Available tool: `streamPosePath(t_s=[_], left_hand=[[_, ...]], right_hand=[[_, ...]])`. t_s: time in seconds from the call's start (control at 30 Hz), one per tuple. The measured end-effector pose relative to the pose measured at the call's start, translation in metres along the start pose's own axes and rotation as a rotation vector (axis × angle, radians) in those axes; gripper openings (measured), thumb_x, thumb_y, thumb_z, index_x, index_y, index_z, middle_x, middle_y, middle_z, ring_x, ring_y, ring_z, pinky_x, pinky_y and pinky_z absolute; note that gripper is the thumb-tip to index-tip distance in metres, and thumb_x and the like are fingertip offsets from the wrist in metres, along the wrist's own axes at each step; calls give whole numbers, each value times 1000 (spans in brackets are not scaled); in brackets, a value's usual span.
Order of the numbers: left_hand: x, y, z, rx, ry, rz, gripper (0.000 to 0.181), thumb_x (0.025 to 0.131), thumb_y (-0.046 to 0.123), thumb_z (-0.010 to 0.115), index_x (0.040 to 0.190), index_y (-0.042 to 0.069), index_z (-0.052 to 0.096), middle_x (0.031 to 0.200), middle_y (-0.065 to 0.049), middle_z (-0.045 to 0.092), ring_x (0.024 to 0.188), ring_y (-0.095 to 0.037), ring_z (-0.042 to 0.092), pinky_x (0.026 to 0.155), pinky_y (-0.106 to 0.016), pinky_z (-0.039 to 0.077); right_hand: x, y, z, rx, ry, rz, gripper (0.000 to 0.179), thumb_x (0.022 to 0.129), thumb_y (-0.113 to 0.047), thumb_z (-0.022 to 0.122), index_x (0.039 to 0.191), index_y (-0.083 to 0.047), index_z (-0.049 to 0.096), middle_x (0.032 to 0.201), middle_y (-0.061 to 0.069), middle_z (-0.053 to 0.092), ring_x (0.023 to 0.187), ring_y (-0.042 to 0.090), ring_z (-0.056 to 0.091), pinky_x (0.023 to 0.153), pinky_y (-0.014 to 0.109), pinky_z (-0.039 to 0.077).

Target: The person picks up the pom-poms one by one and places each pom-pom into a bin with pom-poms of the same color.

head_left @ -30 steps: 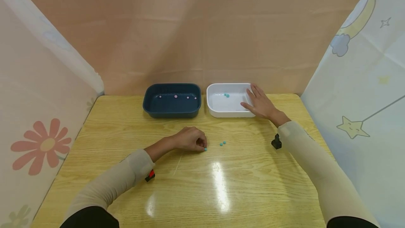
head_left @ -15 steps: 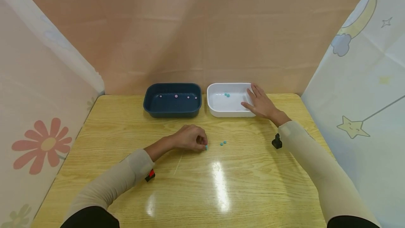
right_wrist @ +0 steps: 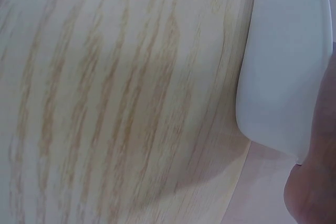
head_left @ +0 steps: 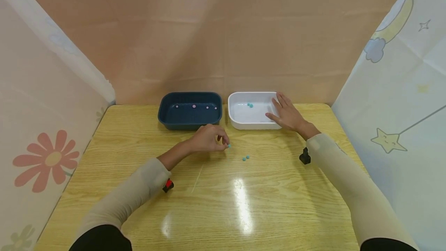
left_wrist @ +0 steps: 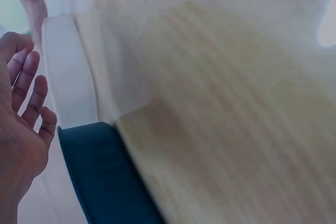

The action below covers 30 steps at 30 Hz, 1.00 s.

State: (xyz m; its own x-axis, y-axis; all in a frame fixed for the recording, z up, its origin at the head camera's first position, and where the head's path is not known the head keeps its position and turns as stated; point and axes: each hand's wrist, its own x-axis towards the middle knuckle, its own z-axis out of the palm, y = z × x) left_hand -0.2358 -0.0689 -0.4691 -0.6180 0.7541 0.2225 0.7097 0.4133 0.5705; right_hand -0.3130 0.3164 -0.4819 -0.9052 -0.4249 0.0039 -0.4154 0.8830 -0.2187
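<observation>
Between thumb and fingertip, my left hand point(head_left: 208, 138) pinches a small turquoise bead point(head_left: 229, 146), raised over the table in front of the two tubs. The left wrist view shows the same left hand point(left_wrist: 23, 140), with the bead mostly hidden at the fingertips. My right hand point(head_left: 290, 116) rests with spread, fairly straight fingers over the right end of a white tub point(head_left: 254, 126). Inside that tub lie a few turquoise beads point(head_left: 251, 105). Two more turquoise beads point(head_left: 244, 159) lie close together on the table, right of and nearer than my left hand.
A dark blue tub point(head_left: 189, 126) stands left of the white one, with several pale pink beads point(head_left: 193, 106) in it. Both tubs sit at the back edge of the wooden table point(head_left: 278, 189), before a brown backdrop point(head_left: 223, 49). Printed side panels point(head_left: 400, 100) flank the table.
My left hand has lifted the turquoise bead off the table and moved it away from me, toward the tubs. The right hand stays on the white tub.
</observation>
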Motion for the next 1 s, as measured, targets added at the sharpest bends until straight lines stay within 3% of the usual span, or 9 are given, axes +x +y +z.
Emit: streamPosePath(t_s=[0.27,0.57,0.83,1.0], left_hand=[[14,6,-16,-5,74,-1,2,87,16,84,87,17,82,84,7,72,80,-13,64,61,-24,49],[33,-3,-31,-46,150,-14,3,88,17,82,88,13,83,86,3,74,85,-29,69,62,-28,46],[47,-10,-37,-113,208,-35,5,91,14,80,93,10,83,85,0,74,78,-31,65,60,-26,43],[59,-14,-38,-94,249,-56,5,92,16,82,93,11,83,85,1,75,77,-26,64,62,-27,44]], right_hand=[[-1,-1,1,-3,4,-6,89,110,-53,44,165,11,15,174,30,-3,163,44,-4,131,54,-2],[-1,0,1,0,11,-5,89,110,-54,44,165,11,16,174,30,-2,163,44,-3,131,54,-1],[0,0,1,-6,0,1,90,109,-56,43,165,10,15,174,29,-4,163,43,-5,131,54,-2],[0,1,1,-2,5,3,89,109,-53,45,165,10,15,174,29,-3,163,43,-5,131,54,-1]])
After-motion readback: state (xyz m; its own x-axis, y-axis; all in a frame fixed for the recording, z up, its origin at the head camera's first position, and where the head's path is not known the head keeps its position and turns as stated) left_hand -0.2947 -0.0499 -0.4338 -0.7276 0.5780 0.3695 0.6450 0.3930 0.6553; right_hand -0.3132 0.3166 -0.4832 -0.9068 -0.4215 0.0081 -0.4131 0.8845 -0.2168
